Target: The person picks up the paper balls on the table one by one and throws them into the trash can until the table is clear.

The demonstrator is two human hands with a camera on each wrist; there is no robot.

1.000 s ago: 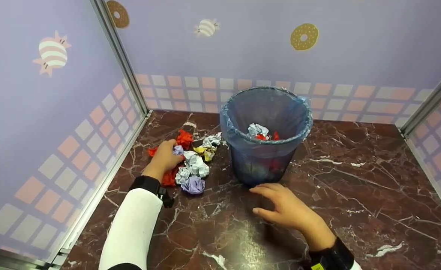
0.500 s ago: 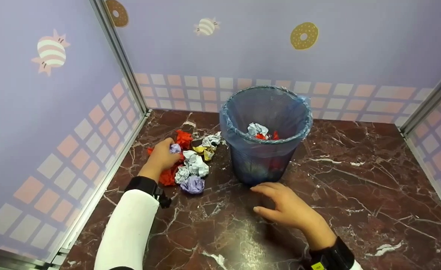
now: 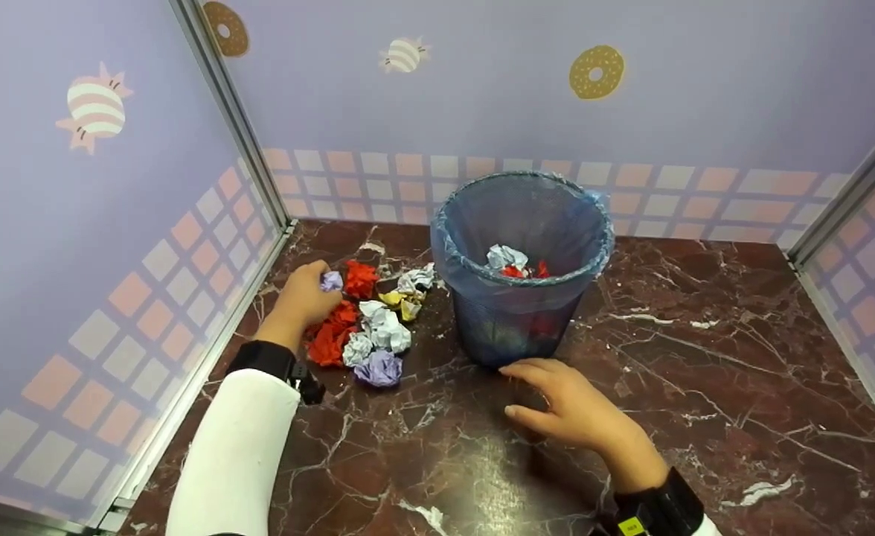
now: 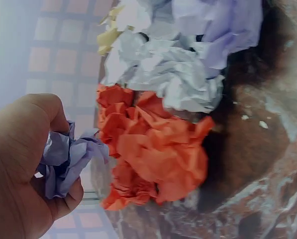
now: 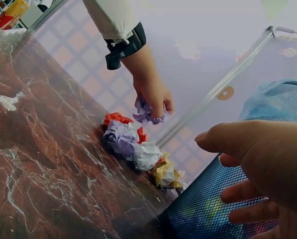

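Note:
My left hand (image 3: 305,294) grips a crumpled purple paper ball (image 4: 66,162), its fingers and thumb curled around it. In the right wrist view that ball hangs above the pile. Just right of the hand lie red crumpled papers (image 3: 331,335), with another red paper ball (image 3: 361,279) behind them. White paper balls (image 3: 385,327), a second purple ball (image 3: 379,368) and a yellow one (image 3: 402,302) complete the heap. My right hand (image 3: 575,406) holds nothing; its fingers are spread near the base of the mesh wastebasket (image 3: 512,327).
A blue plastic bag (image 3: 445,246) lines the wastebasket, which contains white and red paper balls. Patterned partition walls (image 3: 437,89) border the dark red marble tabletop (image 3: 705,387) at the back and both sides.
My left hand has moved left and slightly back with the purple paper ball, away from the white ones, uncovering more of the red papers. The right hand stays nearly still.

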